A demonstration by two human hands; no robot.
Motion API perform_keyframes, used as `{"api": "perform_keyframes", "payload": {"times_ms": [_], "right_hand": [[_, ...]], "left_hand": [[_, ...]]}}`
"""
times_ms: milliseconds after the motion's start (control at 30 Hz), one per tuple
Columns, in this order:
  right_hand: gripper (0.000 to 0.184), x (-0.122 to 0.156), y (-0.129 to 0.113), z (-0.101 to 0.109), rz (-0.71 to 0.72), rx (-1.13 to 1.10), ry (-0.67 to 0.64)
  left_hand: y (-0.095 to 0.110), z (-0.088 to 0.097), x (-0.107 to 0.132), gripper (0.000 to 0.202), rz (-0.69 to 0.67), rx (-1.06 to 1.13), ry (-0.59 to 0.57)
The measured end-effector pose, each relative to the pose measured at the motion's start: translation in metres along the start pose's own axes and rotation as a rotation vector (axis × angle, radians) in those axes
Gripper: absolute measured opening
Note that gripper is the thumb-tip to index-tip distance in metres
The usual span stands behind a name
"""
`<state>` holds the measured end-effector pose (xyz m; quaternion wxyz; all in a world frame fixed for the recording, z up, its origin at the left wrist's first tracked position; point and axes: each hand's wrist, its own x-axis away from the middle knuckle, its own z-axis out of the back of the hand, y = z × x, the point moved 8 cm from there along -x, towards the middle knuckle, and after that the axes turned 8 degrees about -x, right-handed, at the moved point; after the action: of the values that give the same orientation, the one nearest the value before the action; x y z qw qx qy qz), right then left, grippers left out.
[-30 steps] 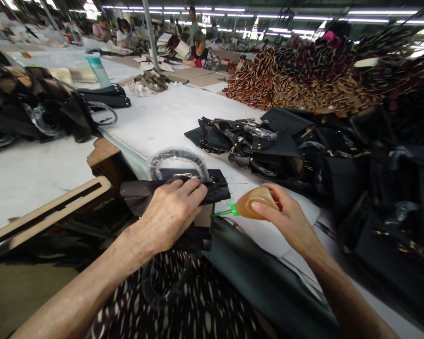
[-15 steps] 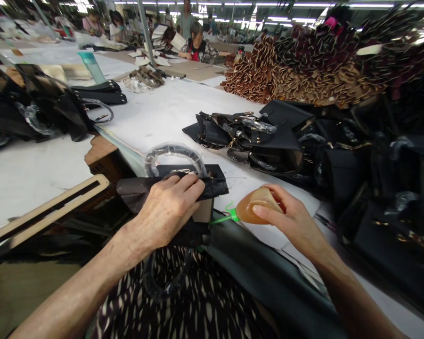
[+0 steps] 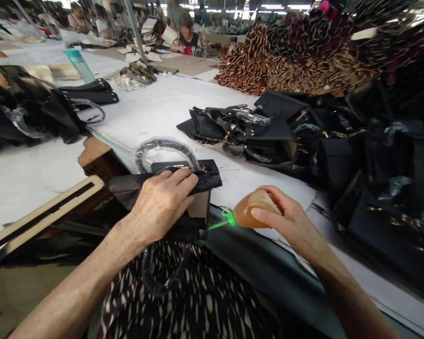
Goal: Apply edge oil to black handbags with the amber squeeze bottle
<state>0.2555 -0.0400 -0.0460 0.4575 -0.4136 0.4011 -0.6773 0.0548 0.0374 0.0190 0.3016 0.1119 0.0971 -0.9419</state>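
My left hand [image 3: 160, 205] presses down on a black handbag [image 3: 183, 181] at the near table edge, fingers closed over its folded top flap. A plastic-wrapped round handle [image 3: 162, 148] arches above the bag. A second wrapped handle [image 3: 162, 278] hangs below over my patterned lap. My right hand [image 3: 286, 221] grips an amber squeeze bottle [image 3: 249, 212] with a green nozzle [image 3: 217, 222]. The nozzle tip points left and touches the bag's lower right edge.
A heap of black bags [image 3: 247, 129] lies on the white table [image 3: 162, 106]. More black bags [image 3: 374, 165] fill the right side, under stacked brown leather pieces [image 3: 297, 66]. Dark bags [image 3: 28, 108] sit at left, a slotted wooden template [image 3: 42, 214] nearer. People work at far tables.
The bottle's nozzle has moved down and left along the bag's right edge. My left hand stays pressed on the bag. The view has tilted down slightly.
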Motion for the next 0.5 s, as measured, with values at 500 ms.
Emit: {"api": "perform_keyframes", "payload": {"times_ms": [500], "right_hand": [[0.028, 0.023, 0.002, 0.0, -0.136, -0.271, 0.109]], "left_hand": [[0.0, -0.001, 0.006, 0.021, 0.025, -0.026, 0.139]]}}
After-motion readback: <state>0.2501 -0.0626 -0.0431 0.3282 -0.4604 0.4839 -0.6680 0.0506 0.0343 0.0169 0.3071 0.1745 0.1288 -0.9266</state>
